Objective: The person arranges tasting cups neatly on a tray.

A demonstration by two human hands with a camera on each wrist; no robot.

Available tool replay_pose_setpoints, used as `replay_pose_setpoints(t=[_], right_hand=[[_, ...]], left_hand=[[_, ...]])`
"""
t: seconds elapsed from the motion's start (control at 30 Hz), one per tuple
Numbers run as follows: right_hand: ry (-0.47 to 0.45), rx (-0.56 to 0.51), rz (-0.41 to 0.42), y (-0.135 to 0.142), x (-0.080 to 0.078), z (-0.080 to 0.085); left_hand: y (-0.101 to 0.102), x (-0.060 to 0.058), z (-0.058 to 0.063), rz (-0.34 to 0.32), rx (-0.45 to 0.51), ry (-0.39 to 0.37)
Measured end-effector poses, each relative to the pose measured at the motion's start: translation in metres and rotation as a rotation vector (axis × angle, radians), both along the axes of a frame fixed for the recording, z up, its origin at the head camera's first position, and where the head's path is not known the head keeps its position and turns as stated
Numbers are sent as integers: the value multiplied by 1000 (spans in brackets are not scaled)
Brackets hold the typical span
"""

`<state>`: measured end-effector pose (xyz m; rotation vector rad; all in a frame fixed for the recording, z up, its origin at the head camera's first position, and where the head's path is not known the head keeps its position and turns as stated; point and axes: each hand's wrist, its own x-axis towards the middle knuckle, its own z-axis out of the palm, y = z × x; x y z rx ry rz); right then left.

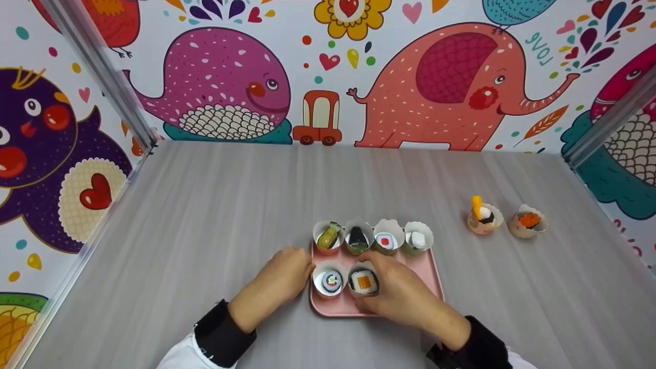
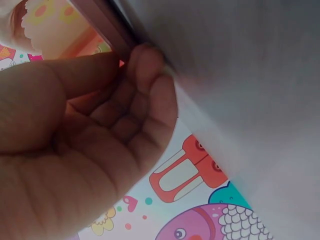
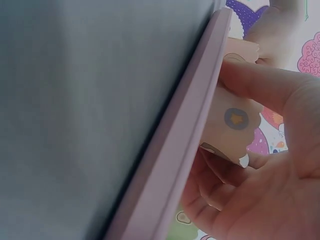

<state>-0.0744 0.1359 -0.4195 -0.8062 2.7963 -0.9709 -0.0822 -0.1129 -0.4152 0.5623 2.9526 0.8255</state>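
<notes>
Cup (image 3: 227, 127): right hand (image 1: 400, 289) pinches it; left hand (image 1: 287, 274) pinches tray (image 1: 428, 271). I judge positioning underway; next, likely, release.

Table (image 1: 230, 200), bearing one tray (image 1: 425, 266). Tray, rear row: four cups (image 1: 388, 250), side by side; front row, left: two cups (image 1: 329, 266), the right one within the right hand (image 1: 397, 289). Left hand (image 1: 287, 271): at tray's left edge. On table, right of and beyond tray: cup pair (image 1: 477, 228).
</notes>
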Motion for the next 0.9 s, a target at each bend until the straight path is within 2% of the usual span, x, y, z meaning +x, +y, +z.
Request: replay_pose_setpoints(t=[0.47,0.8,0.9], right_hand=[[-30,29,17,1,-1,3],[-17,5,12,8,0,15],[27,-17,21,13,1,18]], left_hand=[[0,-1,0,8,9,-31],[-1,1,-1,-13,11,40],[-1,1,-2,-14,12,38]])
